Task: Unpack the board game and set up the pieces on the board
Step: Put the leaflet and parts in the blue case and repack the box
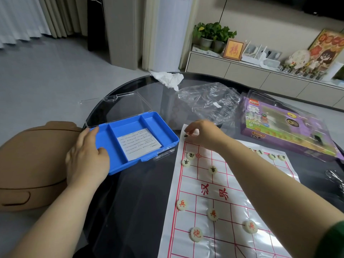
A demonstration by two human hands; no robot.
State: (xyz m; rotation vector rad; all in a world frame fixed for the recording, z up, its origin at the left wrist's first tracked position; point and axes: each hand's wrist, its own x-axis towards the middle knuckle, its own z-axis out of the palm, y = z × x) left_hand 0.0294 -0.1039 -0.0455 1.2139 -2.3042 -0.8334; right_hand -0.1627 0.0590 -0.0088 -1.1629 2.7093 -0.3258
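A white plastic xiangqi board sheet (219, 185) with red lines lies on the dark round table. Several cream discs stand on it: black-marked ones (212, 169) at the far end, red-marked ones (212, 214) near me. My right hand (203, 134) reaches to the board's far left corner and pinches a cream disc (186, 135) there. My left hand (87, 155) rests on the near left end of the blue piece tray (147, 121), thumb inside its left compartment. A printed leaflet (138, 144) lies in the tray's middle compartment.
The tray's clear lid (128, 101) stands open behind it. Crumpled clear wrapping (208, 103) and a white tissue (168, 79) lie at the back. The purple game box (284, 127) sits at right. A brown cushion (31, 164) is left of the table (141, 192).
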